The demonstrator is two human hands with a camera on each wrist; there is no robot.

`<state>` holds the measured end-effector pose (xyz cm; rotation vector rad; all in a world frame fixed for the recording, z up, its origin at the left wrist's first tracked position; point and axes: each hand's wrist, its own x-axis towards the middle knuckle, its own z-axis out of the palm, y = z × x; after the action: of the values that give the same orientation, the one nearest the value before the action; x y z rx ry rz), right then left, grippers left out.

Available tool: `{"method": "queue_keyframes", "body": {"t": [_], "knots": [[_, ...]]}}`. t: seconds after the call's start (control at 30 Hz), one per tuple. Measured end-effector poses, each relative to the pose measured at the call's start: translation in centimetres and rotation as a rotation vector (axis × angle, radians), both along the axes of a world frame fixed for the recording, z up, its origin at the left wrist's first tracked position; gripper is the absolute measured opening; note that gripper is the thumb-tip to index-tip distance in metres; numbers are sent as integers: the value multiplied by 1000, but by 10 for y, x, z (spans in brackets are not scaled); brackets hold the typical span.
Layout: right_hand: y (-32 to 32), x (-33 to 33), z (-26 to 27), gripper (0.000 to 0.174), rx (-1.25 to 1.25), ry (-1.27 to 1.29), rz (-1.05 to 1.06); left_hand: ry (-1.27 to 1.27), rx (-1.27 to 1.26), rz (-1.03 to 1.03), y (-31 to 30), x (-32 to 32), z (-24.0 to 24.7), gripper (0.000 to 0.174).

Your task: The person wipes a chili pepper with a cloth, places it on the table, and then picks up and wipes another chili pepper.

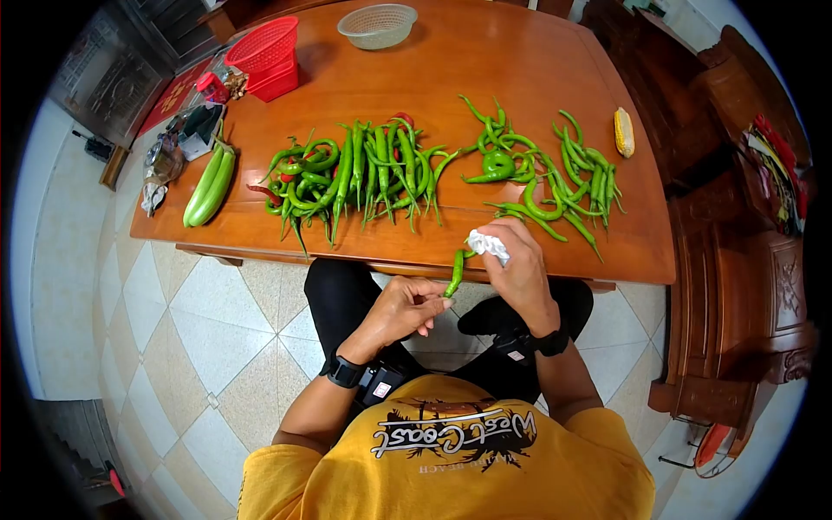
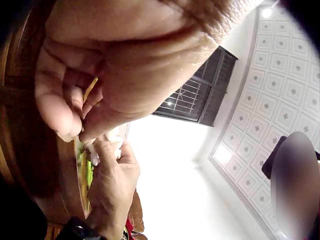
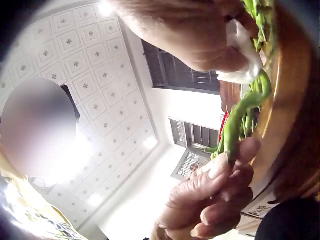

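My left hand (image 1: 409,305) pinches the lower end of a long green chili pepper (image 1: 456,271) just below the near edge of the wooden table (image 1: 347,78). My right hand (image 1: 517,260) grips a crumpled white tissue (image 1: 488,245) against the pepper's upper end. The right wrist view shows the green pepper (image 3: 243,119) running from the left fingertips (image 3: 235,162) up to the white tissue (image 3: 240,55). In the left wrist view the left fingers (image 2: 65,107) curl round the pepper's end while the right hand (image 2: 111,175) sits below with the tissue (image 2: 112,140).
Two heaps of green chili peppers, a few red, lie on the table: one mid-left (image 1: 355,173), one right (image 1: 546,169). Pale green gourds (image 1: 210,186) lie at the left edge, a corn cob (image 1: 624,132) at the right. Red baskets (image 1: 267,54) and a white basket (image 1: 377,26) stand at the back.
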<state>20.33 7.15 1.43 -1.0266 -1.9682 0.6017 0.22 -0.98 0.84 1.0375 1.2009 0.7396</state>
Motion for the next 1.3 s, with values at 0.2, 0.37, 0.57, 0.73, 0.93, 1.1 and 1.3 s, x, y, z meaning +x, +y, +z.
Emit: {"method": "queue_keyframes", "body": {"t": [0.2, 0.37, 0.57, 0.73, 0.93, 1.1, 1.3], "knots": [[-7, -3, 1, 29, -97, 31, 46, -6, 2, 20, 2, 2, 2, 25], [-13, -7, 2, 27, -142, 43, 128, -48, -34, 25, 1, -1, 0, 25], [3, -2, 1, 28, -57, 31, 19, -159, -129, 47, 0, -8, 2, 27], [10, -3, -7, 27, -85, 62, -43, -203, -185, 53, 1, -12, 0, 28], [2, -5, -1, 23, -224, 65, 15, -199, -219, 79, 2, -13, -1, 27], [-7, -6, 1, 23, -295, 56, 11, -240, -265, 101, 3, -13, -4, 29], [-12, -8, 2, 24, -256, 53, 30, -287, -282, 84, 4, -14, -8, 30]]}}
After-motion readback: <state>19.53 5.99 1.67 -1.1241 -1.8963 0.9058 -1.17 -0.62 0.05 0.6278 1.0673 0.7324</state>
